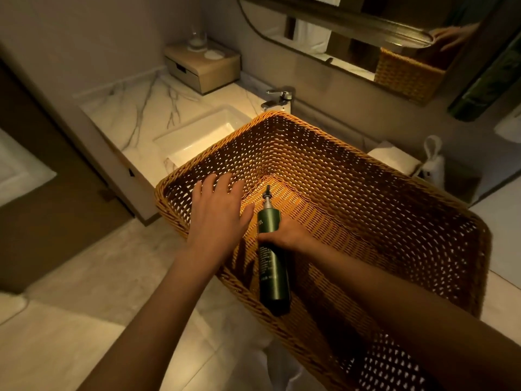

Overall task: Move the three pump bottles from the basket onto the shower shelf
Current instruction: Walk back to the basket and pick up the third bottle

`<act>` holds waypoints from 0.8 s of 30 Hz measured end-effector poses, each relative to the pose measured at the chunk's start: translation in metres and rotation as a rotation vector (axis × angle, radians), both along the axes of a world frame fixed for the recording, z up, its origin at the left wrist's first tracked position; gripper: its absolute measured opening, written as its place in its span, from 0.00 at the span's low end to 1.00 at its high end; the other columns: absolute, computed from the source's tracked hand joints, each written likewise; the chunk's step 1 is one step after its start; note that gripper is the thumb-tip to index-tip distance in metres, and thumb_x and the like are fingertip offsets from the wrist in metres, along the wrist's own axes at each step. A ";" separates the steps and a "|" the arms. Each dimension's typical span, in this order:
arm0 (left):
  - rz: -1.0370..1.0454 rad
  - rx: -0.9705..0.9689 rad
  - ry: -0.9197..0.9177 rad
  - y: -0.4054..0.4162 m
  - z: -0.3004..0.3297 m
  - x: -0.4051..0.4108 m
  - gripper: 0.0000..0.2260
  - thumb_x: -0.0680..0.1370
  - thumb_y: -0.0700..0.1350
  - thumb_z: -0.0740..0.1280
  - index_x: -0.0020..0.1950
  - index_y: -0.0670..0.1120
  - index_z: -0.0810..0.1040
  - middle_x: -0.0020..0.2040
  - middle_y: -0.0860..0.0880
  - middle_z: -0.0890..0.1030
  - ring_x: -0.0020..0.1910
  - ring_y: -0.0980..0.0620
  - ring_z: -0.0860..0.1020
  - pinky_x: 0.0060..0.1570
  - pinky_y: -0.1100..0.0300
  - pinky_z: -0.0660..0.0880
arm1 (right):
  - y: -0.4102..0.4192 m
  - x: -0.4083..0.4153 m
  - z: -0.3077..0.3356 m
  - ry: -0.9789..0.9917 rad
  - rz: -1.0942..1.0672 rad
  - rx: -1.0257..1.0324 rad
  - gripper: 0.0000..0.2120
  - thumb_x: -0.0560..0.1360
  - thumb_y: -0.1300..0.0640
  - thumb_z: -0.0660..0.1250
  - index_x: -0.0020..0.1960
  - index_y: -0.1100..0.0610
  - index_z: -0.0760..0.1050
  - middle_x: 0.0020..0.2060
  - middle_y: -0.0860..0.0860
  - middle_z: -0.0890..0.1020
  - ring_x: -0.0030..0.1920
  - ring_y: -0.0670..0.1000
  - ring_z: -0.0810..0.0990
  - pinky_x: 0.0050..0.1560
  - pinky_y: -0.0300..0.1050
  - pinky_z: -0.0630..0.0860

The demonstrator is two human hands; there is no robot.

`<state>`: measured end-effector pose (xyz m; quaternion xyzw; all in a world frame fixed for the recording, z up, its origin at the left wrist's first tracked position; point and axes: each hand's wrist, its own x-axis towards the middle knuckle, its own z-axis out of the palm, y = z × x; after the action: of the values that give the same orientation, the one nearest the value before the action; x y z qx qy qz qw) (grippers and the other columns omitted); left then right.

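Note:
A large woven wicker basket (352, 170) fills the middle of the view, resting on the edge of the bathroom counter. One dark green pump bottle (272, 266) with a metal pump head is held over the basket's near wall, pump end pointing away from me. My right hand (290, 235) is wrapped around its upper body. My left hand (218, 210) hovers flat with spread fingers over the basket's left inner wall, holding nothing. No other bottle shows inside the basket. The shower shelf is out of view.
Behind the basket are a white sink (203, 136), a chrome tap (279, 98) and a marble counter (135, 108) with a small wooden drawer box (201, 66). A wall mirror (366, 38) hangs above. Pale floor tiles (84, 306) lie at lower left.

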<state>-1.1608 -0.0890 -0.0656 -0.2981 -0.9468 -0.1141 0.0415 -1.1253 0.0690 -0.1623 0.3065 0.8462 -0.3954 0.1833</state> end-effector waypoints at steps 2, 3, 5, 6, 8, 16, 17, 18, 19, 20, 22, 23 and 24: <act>0.003 -0.010 -0.005 0.000 -0.002 0.000 0.24 0.78 0.57 0.58 0.71 0.48 0.65 0.73 0.45 0.67 0.73 0.43 0.61 0.73 0.43 0.56 | 0.002 0.002 -0.001 0.030 -0.082 -0.090 0.32 0.64 0.45 0.76 0.61 0.56 0.68 0.42 0.51 0.76 0.40 0.51 0.80 0.41 0.48 0.80; 0.001 -0.011 -0.001 0.001 -0.003 -0.001 0.24 0.78 0.57 0.58 0.71 0.48 0.65 0.73 0.44 0.67 0.73 0.43 0.61 0.73 0.43 0.56 | 0.003 0.004 0.000 0.045 -0.098 -0.112 0.31 0.64 0.46 0.76 0.61 0.56 0.69 0.40 0.50 0.76 0.39 0.50 0.79 0.40 0.47 0.80; -0.005 0.004 0.009 0.000 -0.005 -0.002 0.24 0.78 0.57 0.59 0.70 0.47 0.67 0.72 0.44 0.68 0.72 0.43 0.62 0.72 0.44 0.57 | 0.005 0.008 0.005 0.077 -0.095 -0.116 0.30 0.63 0.47 0.76 0.60 0.54 0.70 0.40 0.49 0.76 0.39 0.50 0.79 0.40 0.47 0.79; -0.008 0.018 0.015 -0.001 -0.006 -0.003 0.23 0.77 0.56 0.60 0.69 0.47 0.68 0.71 0.44 0.69 0.72 0.43 0.63 0.72 0.44 0.58 | 0.007 0.010 0.009 0.100 -0.085 -0.106 0.30 0.64 0.47 0.76 0.60 0.54 0.69 0.41 0.49 0.77 0.40 0.50 0.80 0.41 0.48 0.80; -0.005 0.044 0.023 -0.002 -0.009 -0.004 0.23 0.77 0.56 0.61 0.68 0.46 0.69 0.69 0.44 0.71 0.70 0.43 0.65 0.70 0.45 0.59 | 0.010 0.012 0.024 0.169 -0.039 -0.040 0.32 0.64 0.46 0.76 0.63 0.52 0.67 0.47 0.49 0.79 0.43 0.51 0.80 0.45 0.49 0.80; 0.077 0.193 -0.134 0.004 -0.002 -0.002 0.24 0.77 0.57 0.61 0.71 0.50 0.67 0.70 0.48 0.70 0.69 0.48 0.67 0.69 0.49 0.63 | 0.021 0.021 0.123 0.716 0.065 0.164 0.32 0.63 0.50 0.76 0.64 0.46 0.66 0.58 0.47 0.79 0.55 0.46 0.76 0.52 0.49 0.75; 0.083 0.273 -0.194 0.005 0.002 0.000 0.24 0.78 0.56 0.61 0.71 0.49 0.67 0.70 0.48 0.71 0.69 0.49 0.68 0.67 0.49 0.66 | 0.023 0.023 0.137 0.792 0.054 0.123 0.32 0.63 0.50 0.76 0.63 0.47 0.67 0.58 0.46 0.79 0.56 0.46 0.75 0.55 0.50 0.74; 0.081 0.366 -0.258 0.007 0.006 0.004 0.23 0.78 0.56 0.60 0.71 0.49 0.67 0.70 0.48 0.71 0.68 0.49 0.69 0.66 0.49 0.68 | 0.024 0.026 0.150 0.862 0.048 0.077 0.31 0.64 0.51 0.76 0.63 0.47 0.68 0.58 0.45 0.78 0.58 0.46 0.74 0.57 0.51 0.72; 0.074 0.459 -0.320 0.010 0.011 0.008 0.22 0.78 0.56 0.60 0.71 0.49 0.68 0.70 0.48 0.72 0.66 0.50 0.70 0.64 0.50 0.70 | 0.026 0.029 0.163 0.926 0.047 0.035 0.30 0.64 0.51 0.75 0.63 0.48 0.68 0.58 0.43 0.77 0.59 0.45 0.73 0.59 0.50 0.71; 0.069 0.548 -0.376 0.013 0.018 0.011 0.22 0.79 0.55 0.59 0.71 0.49 0.68 0.69 0.49 0.72 0.64 0.51 0.72 0.61 0.51 0.72 | 0.028 0.031 0.177 0.980 0.052 0.005 0.29 0.65 0.51 0.75 0.63 0.48 0.68 0.56 0.41 0.76 0.59 0.44 0.72 0.59 0.49 0.69; 0.076 0.707 -0.485 0.019 0.033 0.019 0.18 0.79 0.55 0.58 0.68 0.51 0.70 0.64 0.52 0.74 0.56 0.55 0.74 0.49 0.59 0.74 | 0.031 0.035 0.203 1.060 0.058 -0.046 0.29 0.66 0.52 0.75 0.64 0.47 0.67 0.55 0.38 0.73 0.58 0.42 0.70 0.58 0.46 0.68; 0.090 0.785 -0.548 0.021 0.042 0.023 0.15 0.80 0.55 0.57 0.64 0.53 0.73 0.61 0.53 0.75 0.55 0.55 0.74 0.47 0.61 0.73 | 0.032 0.038 0.216 1.092 0.058 -0.080 0.30 0.66 0.53 0.75 0.64 0.47 0.67 0.55 0.37 0.73 0.58 0.41 0.70 0.58 0.44 0.68; 0.109 0.865 -0.628 0.023 0.049 0.026 0.13 0.80 0.56 0.56 0.60 0.54 0.74 0.60 0.52 0.77 0.55 0.54 0.75 0.48 0.59 0.73 | 0.032 0.040 0.227 1.121 0.058 -0.115 0.31 0.66 0.53 0.75 0.64 0.46 0.66 0.55 0.35 0.73 0.58 0.41 0.70 0.57 0.42 0.68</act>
<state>-1.1348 -0.0659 -0.0166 -0.1557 -0.7943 -0.5751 -0.1185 -1.0850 0.1013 0.0643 0.0157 0.7993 -0.5382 -0.2669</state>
